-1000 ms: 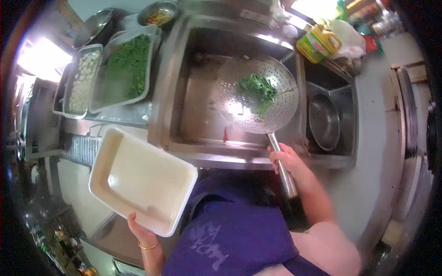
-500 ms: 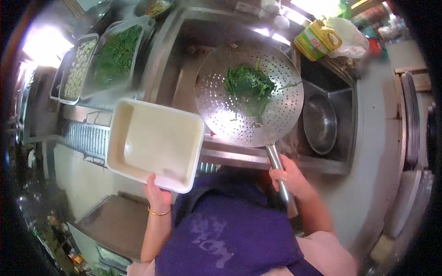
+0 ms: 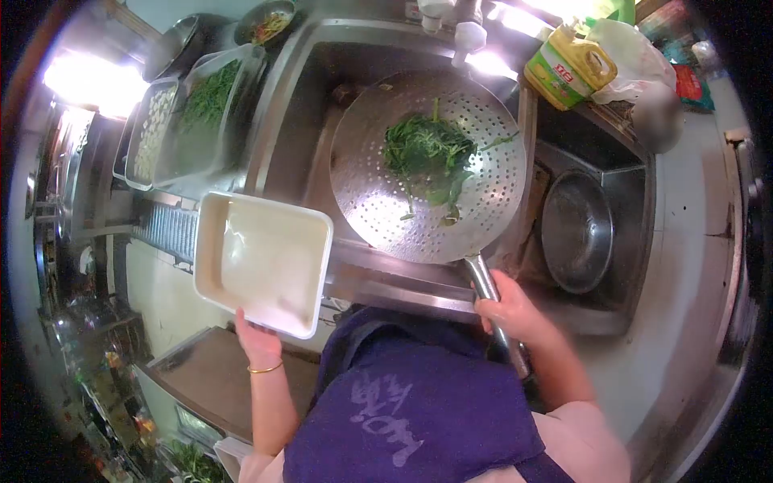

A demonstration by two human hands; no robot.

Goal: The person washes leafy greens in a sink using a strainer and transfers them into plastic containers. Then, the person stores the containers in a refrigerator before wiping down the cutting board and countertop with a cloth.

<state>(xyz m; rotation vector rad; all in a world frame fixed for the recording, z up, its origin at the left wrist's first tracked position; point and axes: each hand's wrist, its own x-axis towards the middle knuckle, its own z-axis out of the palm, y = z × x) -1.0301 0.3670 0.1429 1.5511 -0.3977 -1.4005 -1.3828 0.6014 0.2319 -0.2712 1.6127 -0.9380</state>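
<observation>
Handle [image 3: 483,280] of the perforated strainer [image 3: 374,201] clasped in my right grip [image 3: 513,310]. My left grip [image 3: 259,346] holds the white rectangular tray [image 3: 266,262] by its near edge, fingers partly hidden beneath. Clump of leafy greens [image 3: 427,153] lies in the strainer, above the large sink basin [image 3: 294,129]. Tray just left of the strainer, open side facing me. Right: metal bowl [image 3: 576,233] in the smaller basin [image 3: 584,145], yellow jug [image 3: 568,71] behind. Far left: plastic tub [image 3: 189,157] with more greens.
</observation>
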